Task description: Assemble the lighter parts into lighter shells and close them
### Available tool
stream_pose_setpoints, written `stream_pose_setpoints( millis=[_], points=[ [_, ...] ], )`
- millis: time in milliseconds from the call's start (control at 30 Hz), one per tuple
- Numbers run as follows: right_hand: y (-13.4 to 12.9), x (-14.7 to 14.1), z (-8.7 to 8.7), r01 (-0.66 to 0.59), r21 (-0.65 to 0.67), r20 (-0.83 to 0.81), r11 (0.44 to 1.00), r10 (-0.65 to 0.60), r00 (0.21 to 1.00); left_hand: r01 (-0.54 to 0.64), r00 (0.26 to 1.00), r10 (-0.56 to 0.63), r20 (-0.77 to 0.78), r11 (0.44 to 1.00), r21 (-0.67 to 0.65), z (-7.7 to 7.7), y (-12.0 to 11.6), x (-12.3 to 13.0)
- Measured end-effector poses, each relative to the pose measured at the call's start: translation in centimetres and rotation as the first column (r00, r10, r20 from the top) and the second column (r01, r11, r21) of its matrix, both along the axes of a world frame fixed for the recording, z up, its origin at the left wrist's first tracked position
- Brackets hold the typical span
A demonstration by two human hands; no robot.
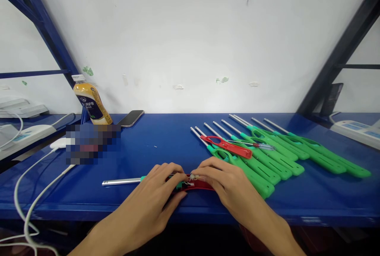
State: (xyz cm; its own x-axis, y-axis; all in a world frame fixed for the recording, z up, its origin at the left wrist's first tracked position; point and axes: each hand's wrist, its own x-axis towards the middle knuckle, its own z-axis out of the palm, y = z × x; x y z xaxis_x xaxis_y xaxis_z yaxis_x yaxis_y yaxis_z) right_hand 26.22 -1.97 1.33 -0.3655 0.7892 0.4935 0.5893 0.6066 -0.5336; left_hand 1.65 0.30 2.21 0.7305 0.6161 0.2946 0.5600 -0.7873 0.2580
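At the table's front edge lies an opened red long-necked lighter, its small inner parts exposed. Its metal tube points left from a teal collar. My left hand is closed around the tube end of the body, thumb below and fingers on top. Against the handle half, my right hand is closed, its fingertips pinching at a small clear part with a thin white wire beside it. The fingers partly hide the inner parts. A loose red shell half rests on the green lighters to the right.
Several green lighters fan out across the right side, with a clear-handled screwdriver on top. At the back left are a phone and a juice bottle. White cables hang off the left edge. A power strip lies far right.
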Motion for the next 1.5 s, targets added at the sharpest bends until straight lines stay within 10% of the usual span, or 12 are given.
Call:
stream_pose_setpoints(
  millis=[1500],
  points=[
    [-0.17, -0.17, 0.33, 0.013, -0.090, -0.090, 0.996, -0.021, 0.996, 0.008, 1.000, -0.008, -0.014, 1.000, 0.000, -0.01, -0.15, 0.05]
  ],
)
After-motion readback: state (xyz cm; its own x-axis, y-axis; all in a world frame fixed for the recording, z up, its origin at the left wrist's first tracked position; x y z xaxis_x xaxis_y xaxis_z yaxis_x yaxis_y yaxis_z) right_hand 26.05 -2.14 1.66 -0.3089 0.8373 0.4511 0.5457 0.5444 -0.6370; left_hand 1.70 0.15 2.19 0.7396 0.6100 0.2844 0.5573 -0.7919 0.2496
